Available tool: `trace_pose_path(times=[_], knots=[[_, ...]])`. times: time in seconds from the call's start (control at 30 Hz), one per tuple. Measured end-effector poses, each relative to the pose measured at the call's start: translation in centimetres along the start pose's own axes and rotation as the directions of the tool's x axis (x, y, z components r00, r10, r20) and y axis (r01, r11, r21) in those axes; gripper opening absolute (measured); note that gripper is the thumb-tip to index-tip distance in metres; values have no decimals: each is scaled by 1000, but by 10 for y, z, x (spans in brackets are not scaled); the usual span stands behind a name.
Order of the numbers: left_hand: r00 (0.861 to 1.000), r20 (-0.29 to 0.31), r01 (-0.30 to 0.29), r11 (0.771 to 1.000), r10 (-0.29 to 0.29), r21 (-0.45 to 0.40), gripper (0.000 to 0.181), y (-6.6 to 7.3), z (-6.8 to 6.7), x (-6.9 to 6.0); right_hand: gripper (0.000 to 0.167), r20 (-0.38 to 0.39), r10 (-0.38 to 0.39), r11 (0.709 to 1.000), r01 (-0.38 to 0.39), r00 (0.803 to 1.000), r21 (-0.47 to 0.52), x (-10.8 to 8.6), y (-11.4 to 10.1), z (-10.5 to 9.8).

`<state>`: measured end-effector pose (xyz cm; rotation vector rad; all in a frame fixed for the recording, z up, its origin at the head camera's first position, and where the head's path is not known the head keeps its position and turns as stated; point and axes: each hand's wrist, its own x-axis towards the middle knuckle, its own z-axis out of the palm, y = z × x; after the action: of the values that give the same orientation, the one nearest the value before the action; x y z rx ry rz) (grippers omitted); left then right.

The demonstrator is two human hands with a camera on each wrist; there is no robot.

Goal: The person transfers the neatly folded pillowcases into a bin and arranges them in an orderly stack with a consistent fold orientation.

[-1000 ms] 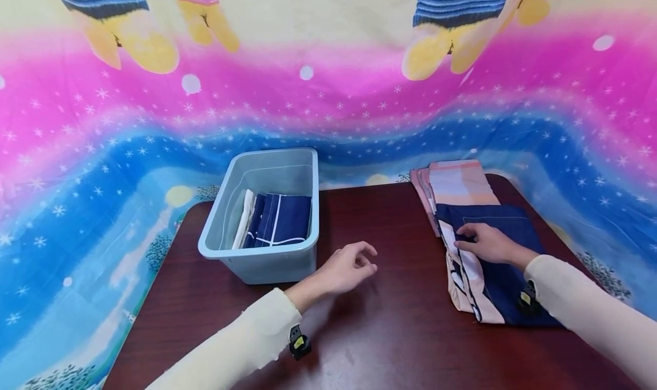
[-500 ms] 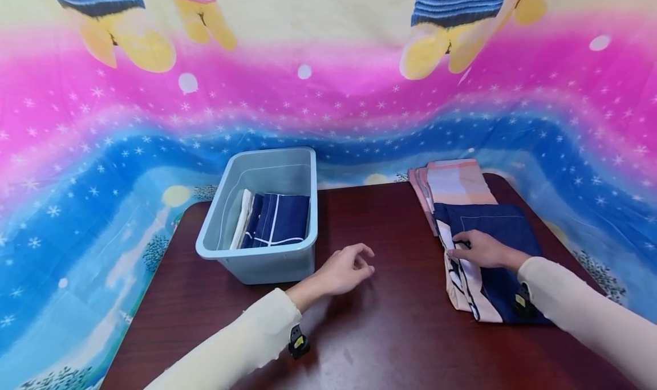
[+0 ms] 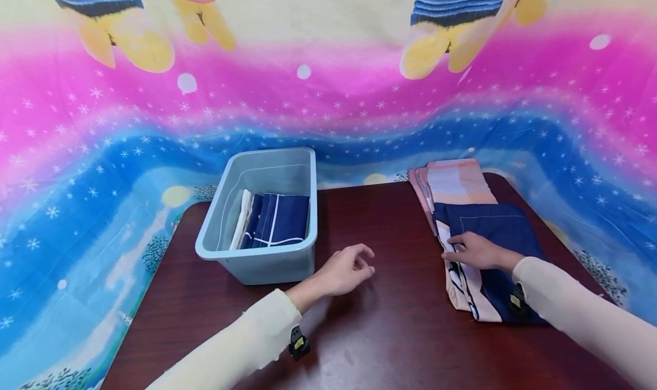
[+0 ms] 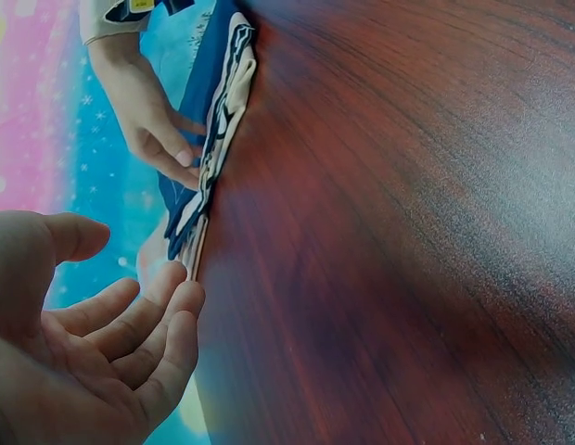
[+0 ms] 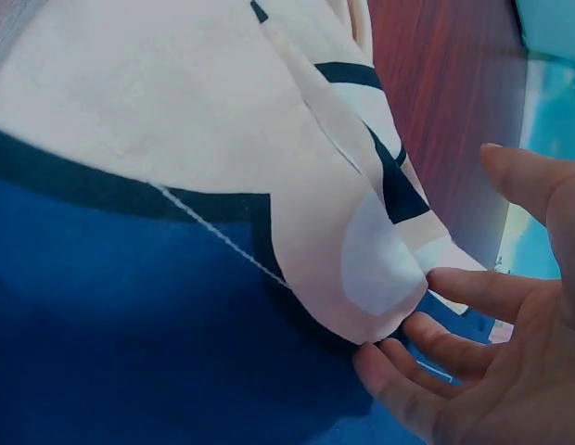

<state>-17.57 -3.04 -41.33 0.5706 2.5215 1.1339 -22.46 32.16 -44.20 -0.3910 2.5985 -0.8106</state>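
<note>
On the right of the head view lies a folded navy cloth [image 3: 505, 224] with a pink and white patterned edge [image 3: 462, 290]. The right hand [image 3: 477, 251] is over its left edge; in the right wrist view the fingertips of that hand [image 5: 482, 343] touch the patterned fold [image 5: 362, 241], thumb held apart. My left hand [image 3: 344, 270] hovers above the table between the bin and the cloth, fingers loosely bent, holding nothing; the left wrist view shows its palm [image 4: 93, 352] bare.
A grey-blue bin [image 3: 272, 264] at the left holds folded navy cloth [image 3: 284, 216] and white cloth [image 3: 241, 219]. Folded pink checked cloth [image 3: 457, 182] lies behind the navy one. A patterned curtain [image 3: 328, 93] hangs behind the dark red table [image 3: 380, 333].
The right hand has shifted slightly left along the navy cloth towards its patterned edge. The left hand has stayed nearly still.
</note>
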Motion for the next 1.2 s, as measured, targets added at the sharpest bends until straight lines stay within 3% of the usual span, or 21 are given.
trace_pose_path(times=[0.5,1.2], knots=[[1000,-13,-14,1000,14,20,27,1,6,0,70,42,7,1000,-6,999,-13,9,-14,5],[1000,-15,0,1000,0,-8,26,3,12,9,70,90,-2,999,-3,996,53,21,-41,15]])
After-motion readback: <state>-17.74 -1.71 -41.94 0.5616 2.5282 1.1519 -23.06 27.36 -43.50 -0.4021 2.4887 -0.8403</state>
